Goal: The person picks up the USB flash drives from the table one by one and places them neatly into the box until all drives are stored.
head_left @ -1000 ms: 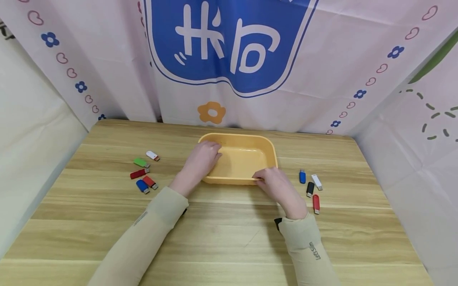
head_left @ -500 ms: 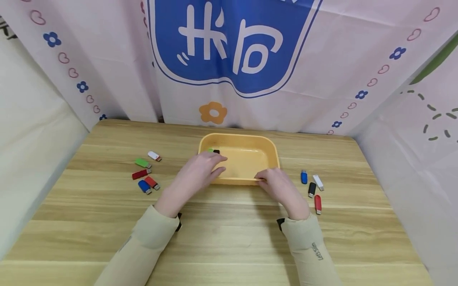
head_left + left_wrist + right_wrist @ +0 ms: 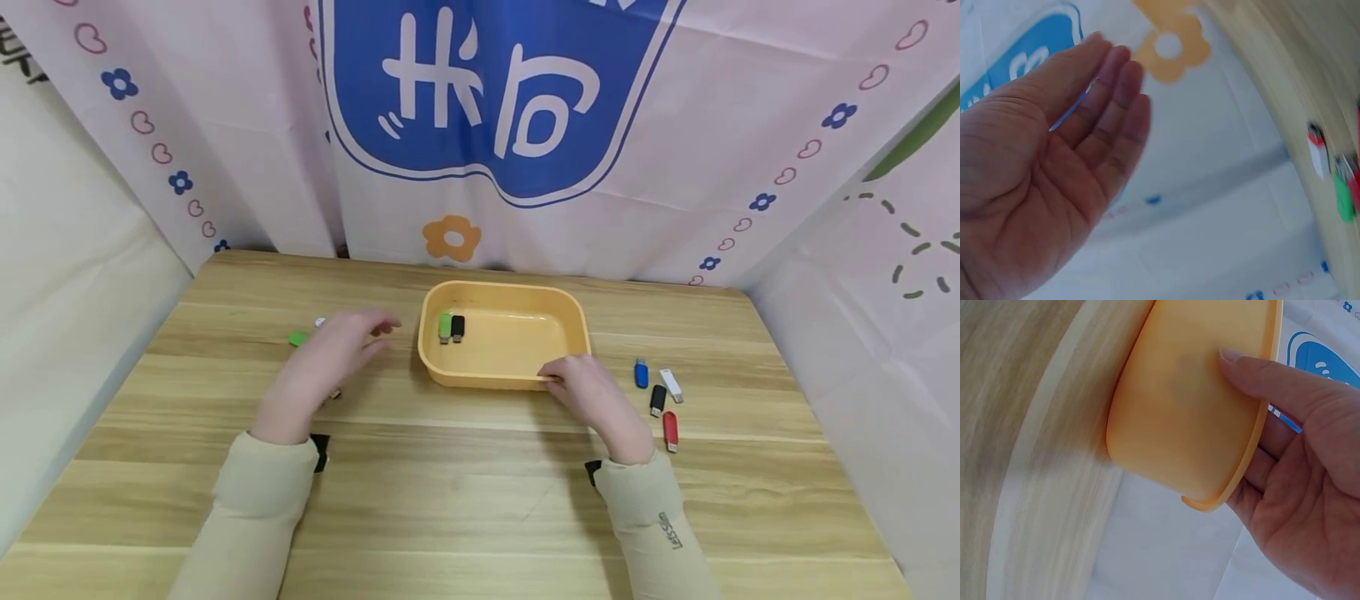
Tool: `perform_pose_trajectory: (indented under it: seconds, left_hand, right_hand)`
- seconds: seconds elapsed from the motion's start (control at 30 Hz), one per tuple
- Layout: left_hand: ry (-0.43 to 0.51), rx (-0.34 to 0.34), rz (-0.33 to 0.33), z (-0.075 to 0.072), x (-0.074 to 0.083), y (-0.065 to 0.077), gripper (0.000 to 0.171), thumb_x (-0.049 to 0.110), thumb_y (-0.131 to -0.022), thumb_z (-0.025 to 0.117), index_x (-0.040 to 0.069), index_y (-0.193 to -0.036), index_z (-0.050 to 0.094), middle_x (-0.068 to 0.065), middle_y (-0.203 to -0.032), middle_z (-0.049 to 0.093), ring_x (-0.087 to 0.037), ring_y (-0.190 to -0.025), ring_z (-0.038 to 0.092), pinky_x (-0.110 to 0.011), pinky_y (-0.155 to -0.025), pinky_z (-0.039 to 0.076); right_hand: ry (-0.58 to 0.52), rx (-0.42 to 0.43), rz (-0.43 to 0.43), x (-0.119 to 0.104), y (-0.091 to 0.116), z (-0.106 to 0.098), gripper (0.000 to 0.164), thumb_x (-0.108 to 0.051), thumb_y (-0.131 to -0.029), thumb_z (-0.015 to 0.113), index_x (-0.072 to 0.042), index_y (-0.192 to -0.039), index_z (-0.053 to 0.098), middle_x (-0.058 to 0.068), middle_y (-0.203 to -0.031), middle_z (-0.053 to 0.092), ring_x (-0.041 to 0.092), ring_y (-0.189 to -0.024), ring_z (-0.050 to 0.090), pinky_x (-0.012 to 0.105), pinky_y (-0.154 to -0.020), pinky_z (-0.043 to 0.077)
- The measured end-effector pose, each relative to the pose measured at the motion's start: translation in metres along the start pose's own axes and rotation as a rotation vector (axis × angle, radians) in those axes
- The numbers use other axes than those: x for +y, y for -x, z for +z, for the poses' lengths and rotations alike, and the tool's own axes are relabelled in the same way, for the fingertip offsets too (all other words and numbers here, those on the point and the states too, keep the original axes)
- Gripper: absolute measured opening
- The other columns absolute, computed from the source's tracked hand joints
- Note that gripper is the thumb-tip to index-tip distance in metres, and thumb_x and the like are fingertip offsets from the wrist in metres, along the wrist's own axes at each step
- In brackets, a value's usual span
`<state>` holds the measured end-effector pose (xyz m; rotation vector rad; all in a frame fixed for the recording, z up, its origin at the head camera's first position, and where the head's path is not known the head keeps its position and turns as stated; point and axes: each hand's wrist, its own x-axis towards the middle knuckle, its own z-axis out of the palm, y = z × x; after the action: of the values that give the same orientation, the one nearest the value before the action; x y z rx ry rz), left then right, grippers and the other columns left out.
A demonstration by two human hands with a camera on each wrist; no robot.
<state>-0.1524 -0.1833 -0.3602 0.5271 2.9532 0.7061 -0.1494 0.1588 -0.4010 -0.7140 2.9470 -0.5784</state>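
A yellow plastic tray [image 3: 487, 382] stands towards the back of the wooden table. A green USB stick [image 3: 446, 325] and a black USB stick [image 3: 458, 326] lie side by side at its left end. My right hand [image 3: 597, 404] pinches the tray's front rim near the right corner, thumb outside on the wall in the right wrist view. My left hand [image 3: 326, 362], holding nothing, hovers left of the tray with fingers loosely bent. It covers most of the left group of USB sticks; a green one [image 3: 297, 339] peeks out, and the left wrist view shows a white one [image 3: 1318, 153].
Right of the tray lie several USB sticks: a blue one [image 3: 641, 373], a white one [image 3: 671, 386], a black one [image 3: 657, 400] and a red one [image 3: 671, 431]. A printed cloth [image 3: 375, 208] hangs behind the table's back edge.
My left hand has withdrawn from the tray and moved left over the left group, revealing the green and black USB sticks inside. The right hand has stayed on the rim.
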Motion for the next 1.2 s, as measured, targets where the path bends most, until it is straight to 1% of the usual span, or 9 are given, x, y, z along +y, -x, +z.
perform_pose_trajectory:
  seconds: [0.1,0.2,0.33,0.43,0.6,0.7,0.83,1.03,1.2]
  left_hand:
    - [0.002,-0.035,-0.016,-0.009,-0.014,0.005,0.03,0.0,-0.095,0.062,-0.001,-0.125,0.063,-0.021,-0.121,0.068,-0.037,-0.111,0.064,-0.053,-0.097,0.051]
    - [0.006,-0.067,-0.032,-0.016,-0.027,0.01,0.026,-0.002,-0.094,0.062,-0.003,-0.12,0.064,-0.023,-0.117,0.068,-0.037,-0.107,0.063,-0.053,-0.094,0.052]
    - [-0.006,-0.119,-0.061,-0.02,-0.04,0.015,0.025,-0.005,-0.09,0.064,-0.003,-0.114,0.066,-0.023,-0.111,0.068,-0.037,-0.103,0.063,-0.052,-0.09,0.053]
    - [-0.025,-0.174,-0.09,-0.021,-0.047,0.018,0.028,-0.007,-0.085,0.069,-0.003,-0.112,0.066,-0.022,-0.109,0.068,-0.037,-0.101,0.063,-0.051,-0.088,0.053]
    - [-0.072,-0.282,-0.16,-0.021,-0.053,0.018,0.031,-0.003,-0.079,0.077,0.001,-0.108,0.066,-0.018,-0.105,0.067,-0.03,-0.092,0.06,-0.046,-0.083,0.053]
    - [-0.061,-0.322,-0.196,-0.019,-0.055,0.015,0.034,-0.005,-0.079,0.077,0.001,-0.11,0.068,-0.02,-0.109,0.067,-0.031,-0.096,0.06,-0.047,-0.085,0.053]
    - [-0.047,-0.335,-0.211,-0.017,-0.058,0.013,0.035,-0.007,-0.079,0.076,0.002,-0.112,0.07,-0.022,-0.114,0.068,-0.034,-0.103,0.062,-0.048,-0.088,0.053]
    - [-0.047,-0.344,-0.199,-0.011,-0.063,0.009,0.03,-0.005,-0.078,0.078,0.004,-0.106,0.073,-0.017,-0.105,0.07,-0.028,-0.093,0.062,-0.043,-0.082,0.054]
    - [-0.033,-0.351,-0.213,-0.007,-0.065,0.006,0.026,-0.001,-0.078,0.08,0.005,-0.103,0.073,-0.016,-0.101,0.07,-0.025,-0.089,0.061,-0.039,-0.078,0.054]
  right_hand:
    - [-0.006,-0.002,0.005,0.0,0.001,0.0,0.008,-0.01,-0.091,0.072,-0.01,-0.095,0.079,0.005,-0.096,0.078,0.012,-0.079,0.067,0.034,-0.075,0.058]
    - [-0.011,-0.002,0.009,-0.001,0.001,0.0,0.008,-0.01,-0.091,0.072,-0.01,-0.095,0.079,0.005,-0.097,0.078,0.013,-0.081,0.069,0.035,-0.076,0.058]
    - [-0.011,0.001,0.012,-0.001,0.001,0.0,0.008,-0.01,-0.091,0.072,-0.01,-0.095,0.079,0.005,-0.096,0.078,0.013,-0.082,0.069,0.035,-0.076,0.058]
    - [-0.008,0.003,0.009,-0.001,0.001,0.001,0.008,-0.011,-0.091,0.072,-0.01,-0.095,0.079,0.005,-0.096,0.078,0.013,-0.081,0.069,0.035,-0.076,0.058]
    - [-0.016,0.001,0.005,-0.001,0.001,0.001,0.009,-0.01,-0.091,0.072,-0.009,-0.096,0.079,0.006,-0.096,0.078,0.013,-0.082,0.069,0.035,-0.076,0.059]
    - [-0.02,0.001,0.01,0.0,0.001,0.0,0.009,-0.01,-0.091,0.072,-0.01,-0.096,0.079,0.005,-0.096,0.078,0.013,-0.082,0.069,0.035,-0.077,0.059]
    - [-0.02,-0.003,0.013,0.0,0.0,0.0,0.009,-0.011,-0.092,0.072,-0.01,-0.096,0.079,0.005,-0.096,0.078,0.013,-0.081,0.069,0.036,-0.077,0.059]
    - [-0.02,0.0,0.011,0.0,0.0,-0.001,0.009,-0.011,-0.091,0.072,-0.01,-0.096,0.079,0.005,-0.096,0.078,0.013,-0.081,0.069,0.036,-0.077,0.059]
    - [-0.019,-0.003,0.005,0.001,0.0,-0.001,0.009,-0.012,-0.091,0.072,-0.01,-0.095,0.079,0.005,-0.095,0.078,0.013,-0.081,0.069,0.036,-0.077,0.058]
